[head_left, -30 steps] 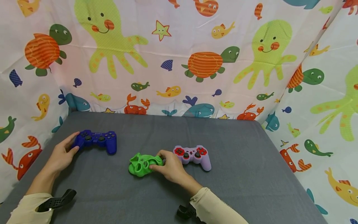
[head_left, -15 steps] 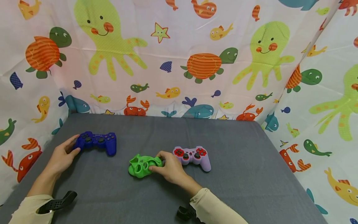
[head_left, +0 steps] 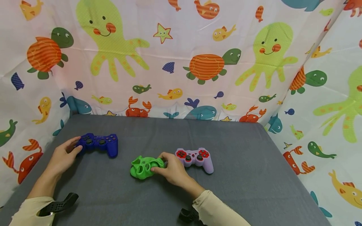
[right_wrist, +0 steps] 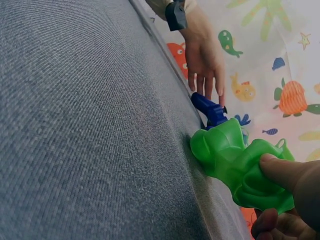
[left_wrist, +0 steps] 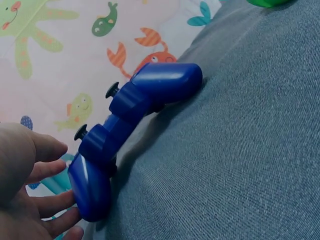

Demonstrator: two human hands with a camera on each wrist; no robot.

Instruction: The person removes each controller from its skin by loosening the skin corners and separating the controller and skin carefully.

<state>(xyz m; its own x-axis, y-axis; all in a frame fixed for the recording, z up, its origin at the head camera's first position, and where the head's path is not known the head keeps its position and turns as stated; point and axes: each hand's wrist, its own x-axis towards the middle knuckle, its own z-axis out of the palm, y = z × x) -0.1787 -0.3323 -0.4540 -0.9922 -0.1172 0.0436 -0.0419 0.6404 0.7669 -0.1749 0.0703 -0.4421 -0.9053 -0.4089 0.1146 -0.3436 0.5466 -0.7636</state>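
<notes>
A blue game controller (head_left: 101, 142) lies at the left of the table. My left hand (head_left: 63, 156) is at its left handle; in the left wrist view the fingers (left_wrist: 62, 204) reach the handle's end, while the thumb stands off from it. Near the middle, my right hand (head_left: 173, 169) pinches the right end of a crumpled green silicone controller cover (head_left: 141, 168) between thumb and fingers. The right wrist view shows the thumb on top of the cover and fingertips beneath it. Just behind the right hand lies a lilac controller (head_left: 199, 158) with red button areas, its left handle partly hidden.
Grey cloth covers the table (head_left: 243, 175). A white curtain (head_left: 169, 34) printed with sea animals hangs behind it and along both sides. Black straps (head_left: 57, 205) sit at the wrists.
The left thumb tip has shifted slightly up over the blue controller's handle. The right hand and the green cover stay in place.
</notes>
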